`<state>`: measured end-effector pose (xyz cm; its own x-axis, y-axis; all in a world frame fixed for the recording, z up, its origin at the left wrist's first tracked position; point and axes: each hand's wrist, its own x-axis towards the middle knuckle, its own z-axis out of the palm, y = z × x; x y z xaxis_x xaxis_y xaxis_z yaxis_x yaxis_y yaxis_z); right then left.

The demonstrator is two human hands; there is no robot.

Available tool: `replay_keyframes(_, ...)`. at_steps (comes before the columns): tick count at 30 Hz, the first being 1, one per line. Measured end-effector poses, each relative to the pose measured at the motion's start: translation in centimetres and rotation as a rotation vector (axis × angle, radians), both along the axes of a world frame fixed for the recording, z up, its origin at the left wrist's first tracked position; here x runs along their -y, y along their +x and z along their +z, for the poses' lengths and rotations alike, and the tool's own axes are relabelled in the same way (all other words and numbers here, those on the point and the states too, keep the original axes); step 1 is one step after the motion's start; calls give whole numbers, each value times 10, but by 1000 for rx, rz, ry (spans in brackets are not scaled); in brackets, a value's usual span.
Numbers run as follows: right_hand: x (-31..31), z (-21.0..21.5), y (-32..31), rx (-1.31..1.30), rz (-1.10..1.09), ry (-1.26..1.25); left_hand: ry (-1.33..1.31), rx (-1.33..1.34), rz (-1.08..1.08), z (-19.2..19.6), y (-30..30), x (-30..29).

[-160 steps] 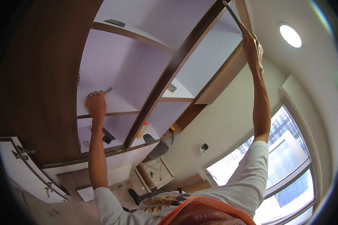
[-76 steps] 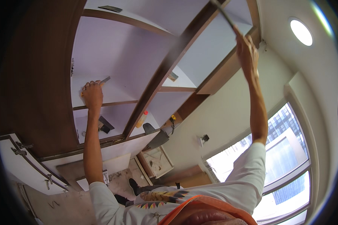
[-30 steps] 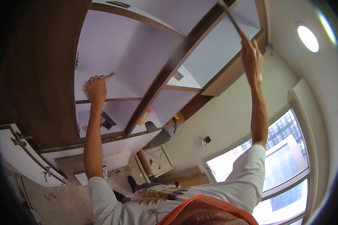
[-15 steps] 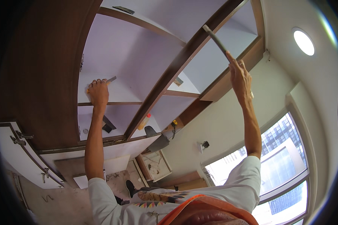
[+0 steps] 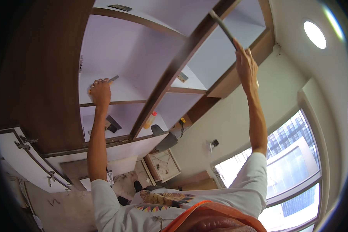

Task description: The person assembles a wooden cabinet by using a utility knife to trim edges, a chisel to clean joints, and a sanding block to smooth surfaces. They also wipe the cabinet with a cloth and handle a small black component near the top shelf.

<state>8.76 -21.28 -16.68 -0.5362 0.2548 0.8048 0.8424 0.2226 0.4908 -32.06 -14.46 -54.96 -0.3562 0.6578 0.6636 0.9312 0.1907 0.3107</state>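
Observation:
My right hand is raised high, closed round the end of a long slim grey bar. Its far tip meets the dark brown divider of an open cabinet; whether it presses there I cannot tell. My left hand is closed on a chisel-like tool and rests at a brown shelf edge. The tool's flat grey blade sticks out to the right, a bit of yellow handle to the left; my fingers hide the rest.
Another flat blade piece lies in the compartment right of the divider. Lower shelves hold a red-capped bottle and a dark box-like object. A white door hangs open at left. A window is at right.
My right hand and the bar have moved up, the bar's tip shifting a little along the divider. My left hand keeps its place on the shelf. The whole view has shifted slightly.

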Motion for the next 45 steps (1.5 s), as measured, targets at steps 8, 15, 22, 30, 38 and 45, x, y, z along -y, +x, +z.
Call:
replay_keyframes(8,13,-32,5,-15,-3,-100,-70,46,-17,10,3,11)
replay_keyframes(15,-19,27,-4,-71,44,97,-25,39,-31,10,3,7)
replay_keyframes(22,8,-46,3,1,-2,-110,3,-16,55,5,-3,4)
replay_keyframes(30,5,-22,-1,-30,28,-88,-73,32,-10,12,1,11)
replay_keyframes(38,-14,-19,4,-22,11,-8,-32,-6,-22,11,9,7)
replay_keyframes(45,8,-56,6,46,-6,-131,-60,-6,-27,6,4,7)
